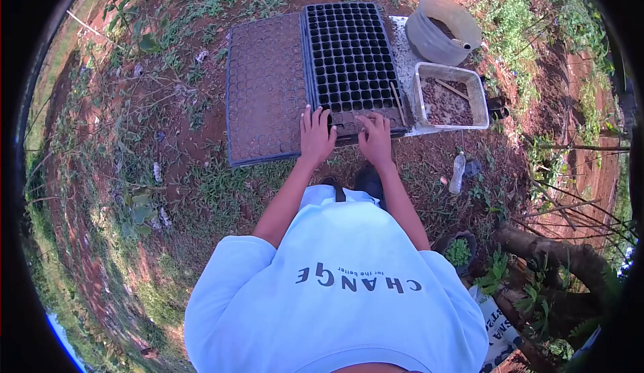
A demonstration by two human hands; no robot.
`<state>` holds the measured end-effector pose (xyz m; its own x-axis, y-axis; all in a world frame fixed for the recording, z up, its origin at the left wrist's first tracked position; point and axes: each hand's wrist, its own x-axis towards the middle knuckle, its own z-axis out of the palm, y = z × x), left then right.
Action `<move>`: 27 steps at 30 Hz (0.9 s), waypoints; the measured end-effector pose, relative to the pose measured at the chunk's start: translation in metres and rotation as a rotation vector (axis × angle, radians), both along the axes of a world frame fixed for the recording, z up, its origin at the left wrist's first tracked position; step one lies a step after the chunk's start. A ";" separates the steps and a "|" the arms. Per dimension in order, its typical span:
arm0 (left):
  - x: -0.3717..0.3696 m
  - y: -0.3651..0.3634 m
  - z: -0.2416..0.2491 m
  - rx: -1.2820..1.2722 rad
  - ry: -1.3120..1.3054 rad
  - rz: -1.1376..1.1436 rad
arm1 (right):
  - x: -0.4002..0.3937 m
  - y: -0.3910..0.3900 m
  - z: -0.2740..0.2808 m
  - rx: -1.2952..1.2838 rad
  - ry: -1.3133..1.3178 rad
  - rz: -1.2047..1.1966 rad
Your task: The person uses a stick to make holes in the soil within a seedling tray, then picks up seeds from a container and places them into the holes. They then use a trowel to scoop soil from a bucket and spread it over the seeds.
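Note:
A black seedling tray [352, 54] has rows of empty cells, with soil filling the rows nearest me. My left hand [316, 135] rests at that near end with its fingers stretched out, beside the seam with a second, soil-covered tray [265, 91]. Over the soil-filled near rows, my right hand [377, 137] touches the surface with fingers apart and slightly bent. Neither hand shows anything held. A thin stick [397, 101] lies on the right edge of the black tray, just beyond my right hand.
To the right, a white rectangular basin [484, 111] holds dark reddish material and a stick. Behind it stands a translucent tub [433, 37]. A plastic bottle [457, 173] lies on the ground. A potted plant [459, 252], branches [570, 255] and a printed sack [500, 333] are at lower right.

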<state>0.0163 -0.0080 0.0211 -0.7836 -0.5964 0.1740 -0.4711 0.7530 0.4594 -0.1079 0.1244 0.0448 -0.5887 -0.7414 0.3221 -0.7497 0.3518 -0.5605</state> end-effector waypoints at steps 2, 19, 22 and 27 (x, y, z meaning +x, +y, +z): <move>-0.010 0.006 0.001 0.015 0.040 0.015 | -0.008 0.012 -0.002 -0.042 -0.007 -0.060; -0.097 0.044 0.003 0.087 0.107 -0.135 | -0.092 0.047 -0.017 0.151 0.162 -0.204; -0.102 0.045 0.003 0.084 0.101 -0.109 | -0.096 0.040 -0.018 0.160 0.148 -0.212; -0.101 0.039 0.007 0.092 0.110 -0.073 | -0.097 0.034 -0.021 0.159 0.111 -0.240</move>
